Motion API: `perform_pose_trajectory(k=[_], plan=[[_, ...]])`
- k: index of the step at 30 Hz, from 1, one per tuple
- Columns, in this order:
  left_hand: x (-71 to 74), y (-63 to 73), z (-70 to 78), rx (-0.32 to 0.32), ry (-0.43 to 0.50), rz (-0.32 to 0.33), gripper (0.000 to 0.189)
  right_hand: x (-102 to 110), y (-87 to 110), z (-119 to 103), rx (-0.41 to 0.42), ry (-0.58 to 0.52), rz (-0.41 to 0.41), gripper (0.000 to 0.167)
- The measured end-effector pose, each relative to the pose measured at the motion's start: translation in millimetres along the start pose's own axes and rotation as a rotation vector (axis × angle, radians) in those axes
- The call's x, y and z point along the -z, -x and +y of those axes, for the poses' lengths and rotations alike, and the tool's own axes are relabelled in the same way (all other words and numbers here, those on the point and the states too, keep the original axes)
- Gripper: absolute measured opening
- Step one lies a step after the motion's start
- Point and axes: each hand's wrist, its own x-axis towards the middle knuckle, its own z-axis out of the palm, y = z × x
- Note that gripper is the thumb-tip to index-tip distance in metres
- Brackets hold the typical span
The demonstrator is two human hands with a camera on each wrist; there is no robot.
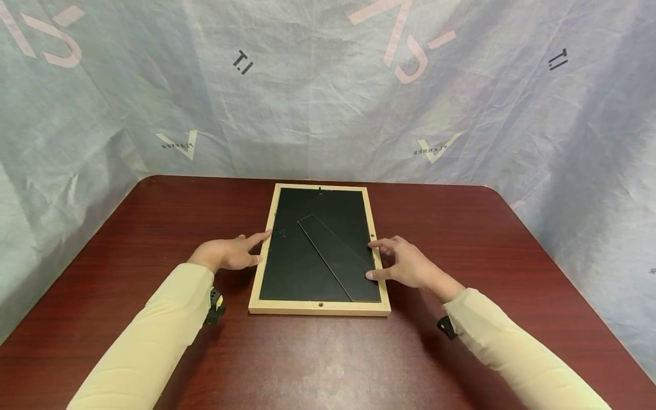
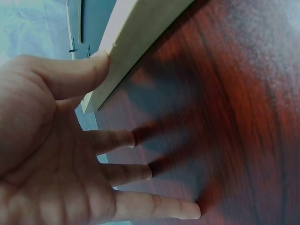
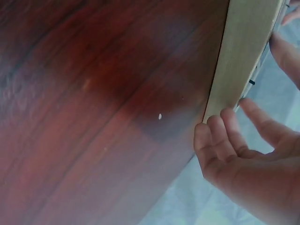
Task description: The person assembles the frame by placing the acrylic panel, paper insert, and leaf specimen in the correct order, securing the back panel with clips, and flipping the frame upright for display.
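Observation:
A picture frame (image 1: pixel 320 308) with a pale wooden border lies face down on the table. Its black backing board (image 1: pixel 312 273) faces up, with a slanting black stand leg (image 1: pixel 338 250) lying flat against it. My left hand (image 1: pixel 233 252) is at the frame's left side, index finger and thumb touching the border. In the left wrist view its other fingers (image 2: pixel 157 205) spread out over the tabletop. On the opposite side, the right hand (image 1: pixel 402 265) reaches over the border with thumb and index finger at the board's edge. Its remaining fingers (image 3: pixel 213 140) bend against the border's outer side.
The dark red wooden table (image 1: pixel 461 228) extends around the frame on all sides. Behind it hangs a grey printed cloth (image 1: pixel 307 114), which also covers both sides. A small dark hanger (image 1: pixel 321 192) sits at the frame's far end. Each wrist wears a black device (image 1: pixel 215 307).

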Motion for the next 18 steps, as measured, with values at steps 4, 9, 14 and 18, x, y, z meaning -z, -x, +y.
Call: perform_pose_trajectory(k=[4, 9, 14, 18], plan=[[0.3, 0.9, 0.4, 0.003, -0.001, 0.000, 0.068, 4, -4.0, 8, -0.008, -0.139, 0.001, 0.057], [-0.6, 0.1, 0.5, 0.009, 0.007, 0.003, 0.068, 8, -4.3, 14, -0.035, -0.147, 0.061, 0.046], [-1.7, -1.7, 1.3, 0.014, 0.005, 0.003, 0.068, 3, 6.5, 14, 0.054, -0.003, 0.134, 0.028], [-1.5, -1.2, 1.7, 0.018, 0.002, 0.005, 0.068, -3, 16.9, 13, 0.113, 0.065, 0.198, 0.023]])
